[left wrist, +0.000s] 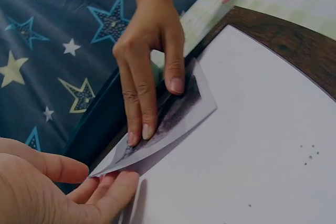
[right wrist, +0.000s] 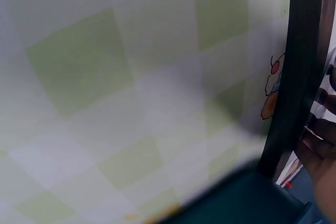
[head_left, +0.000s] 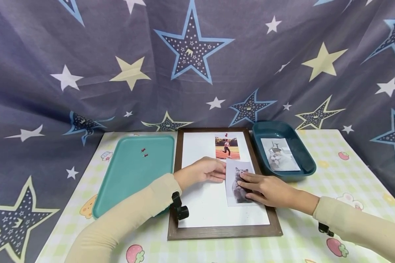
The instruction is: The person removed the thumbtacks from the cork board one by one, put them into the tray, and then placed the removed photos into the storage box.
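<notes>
A photo of a grey cat (head_left: 237,193) lies slightly tilted over the right part of a white board (head_left: 200,208) with a brown frame. My left hand (head_left: 209,170) pinches its upper left corner, thumb above and fingers beneath, as the left wrist view shows; that edge is lifted off the board. Extended fingers of my right hand (head_left: 266,188) press on the face of the photo, covering part of the cat. Just above, a photo of a runner (head_left: 222,149) is fixed to the board with a red pushpin (head_left: 226,134) at its top.
Left of the board lies a teal tray (head_left: 128,182) with red pushpins (head_left: 145,155) on it. A dark teal bin (head_left: 304,160) stands at the right, holding another photo (head_left: 279,157). Behind the checkered tablecloth (head_left: 319,182) hangs a starry curtain (head_left: 164,98).
</notes>
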The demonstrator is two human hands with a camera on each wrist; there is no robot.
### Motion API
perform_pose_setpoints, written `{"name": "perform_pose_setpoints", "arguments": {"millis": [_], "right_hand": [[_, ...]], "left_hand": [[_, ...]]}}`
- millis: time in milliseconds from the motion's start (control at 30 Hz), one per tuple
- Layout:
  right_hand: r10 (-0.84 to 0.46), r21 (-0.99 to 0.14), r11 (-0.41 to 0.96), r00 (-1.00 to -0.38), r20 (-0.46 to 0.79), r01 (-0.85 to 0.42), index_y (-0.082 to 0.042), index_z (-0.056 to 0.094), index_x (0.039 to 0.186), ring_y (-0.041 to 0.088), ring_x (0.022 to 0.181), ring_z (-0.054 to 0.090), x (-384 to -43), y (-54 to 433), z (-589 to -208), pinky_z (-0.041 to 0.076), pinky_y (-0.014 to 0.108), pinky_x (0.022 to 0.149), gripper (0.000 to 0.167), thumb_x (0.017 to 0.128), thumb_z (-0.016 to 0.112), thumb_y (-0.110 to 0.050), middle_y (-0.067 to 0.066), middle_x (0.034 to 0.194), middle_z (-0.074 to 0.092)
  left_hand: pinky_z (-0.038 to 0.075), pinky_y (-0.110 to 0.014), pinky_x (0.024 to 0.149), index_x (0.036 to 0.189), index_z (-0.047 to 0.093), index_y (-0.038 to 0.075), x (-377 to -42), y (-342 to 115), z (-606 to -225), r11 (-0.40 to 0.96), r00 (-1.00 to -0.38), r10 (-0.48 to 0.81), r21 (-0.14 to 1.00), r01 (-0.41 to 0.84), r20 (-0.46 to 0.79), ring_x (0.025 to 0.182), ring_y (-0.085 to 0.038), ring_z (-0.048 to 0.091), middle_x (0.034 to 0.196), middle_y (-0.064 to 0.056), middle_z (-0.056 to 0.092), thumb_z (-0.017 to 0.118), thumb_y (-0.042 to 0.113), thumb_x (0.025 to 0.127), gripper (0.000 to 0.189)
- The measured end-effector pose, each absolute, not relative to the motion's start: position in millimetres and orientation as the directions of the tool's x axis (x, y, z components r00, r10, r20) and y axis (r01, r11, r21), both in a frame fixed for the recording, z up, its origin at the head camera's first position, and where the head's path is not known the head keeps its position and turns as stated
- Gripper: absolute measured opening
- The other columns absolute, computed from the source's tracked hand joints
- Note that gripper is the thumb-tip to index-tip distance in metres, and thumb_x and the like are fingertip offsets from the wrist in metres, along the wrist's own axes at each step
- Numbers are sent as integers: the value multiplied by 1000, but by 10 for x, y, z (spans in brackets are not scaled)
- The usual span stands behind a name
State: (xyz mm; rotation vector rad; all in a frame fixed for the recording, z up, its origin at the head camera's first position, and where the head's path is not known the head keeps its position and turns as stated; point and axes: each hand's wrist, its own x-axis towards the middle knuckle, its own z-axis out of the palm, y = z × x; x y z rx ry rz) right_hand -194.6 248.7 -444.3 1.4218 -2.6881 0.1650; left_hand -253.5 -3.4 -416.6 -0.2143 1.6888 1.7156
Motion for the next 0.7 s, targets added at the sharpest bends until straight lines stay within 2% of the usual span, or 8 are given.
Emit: {"name": "perform_pose_setpoints", "arguments": {"millis": [67, 133, 333, 467, 700], "right_hand": [[-811, -61, 566, -569, 138, -822, -11, 65, 138, 31, 132, 60, -1944, 2487, -4443, 59, 44, 94, 44, 99, 67, -31, 16, 144, 61], [-804, -74, 576, -581, 129, -814, -12, 64, 139, 31, 132, 60, -1940, 2489, -4439, 59, 44, 94, 43, 100, 66, -31, 15, 145, 60], [-793, -86, 597, -603, 92, -798, -13, 63, 141, 30, 132, 60, -1941, 2487, -4420, 60, 45, 94, 42, 102, 62, -30, 14, 145, 60], [-789, -91, 606, -612, 57, -790, -13, 63, 141, 30, 132, 60, -1949, 2458, -4385, 59, 45, 95, 42, 103, 61, -32, 13, 145, 60], [-797, -50, 603, -604, -8, -796, -12, 63, 141, 32, 133, 59, -1949, 2404, -4263, 54, 49, 103, 45, 102, 61, -35, 12, 145, 61]], "left_hand": [[56, -45, 101, 136, 58, -7, -2523, -20, -4176, 119, -747, 350, 818, -563, -565, 99, -32, 73, 118, -27, 69, 56, -9, 95, 41], [58, -46, 99, 134, 60, -6, -2515, -5, -4201, 102, -759, 334, 821, -561, -560, 86, -26, 72, 108, -25, 72, 59, -11, 93, 41], [60, -45, 93, 127, 62, -5, -2489, 42, -4297, 52, -788, 291, 831, -554, -543, 80, -22, 72, 100, -19, 73, 66, -17, 86, 43], [63, -40, 84, 123, 63, -6, -2456, 52, -4352, 46, -814, 262, 850, -525, -518, 70, -19, 69, 101, -20, 73, 67, -20, 81, 45], [64, -36, 78, 122, 64, -7, -2409, 68, -4374, 51, -840, 224, 867, -495, -493, 72, -19, 70, 96, -16, 69, 68, -20, 79, 45]]}}
